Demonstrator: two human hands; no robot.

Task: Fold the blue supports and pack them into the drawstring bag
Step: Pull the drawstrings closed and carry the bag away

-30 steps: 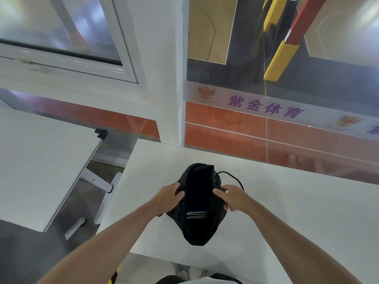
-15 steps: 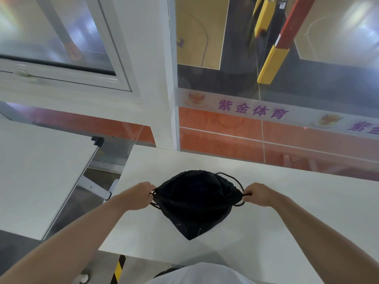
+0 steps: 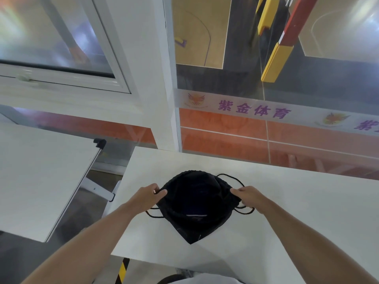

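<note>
Two hands in view: left hand (image 3: 146,196) pinches left rim of black fabric drawstring bag (image 3: 196,228), thumb on top. Bag lies on white flat counter (image 3: 307,193), near its front edge, mouth stretched wide open; dark item (image 3: 195,215) with pale stripe inside, colour unclear; right hand (image 3: 246,196) pinches right rim, fingers curled.

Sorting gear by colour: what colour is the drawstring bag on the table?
Black. The drawstring bag shows best in the head view.

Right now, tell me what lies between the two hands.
Head view: the black fabric drawstring bag, its mouth pinched by left hand and right hand.
</note>
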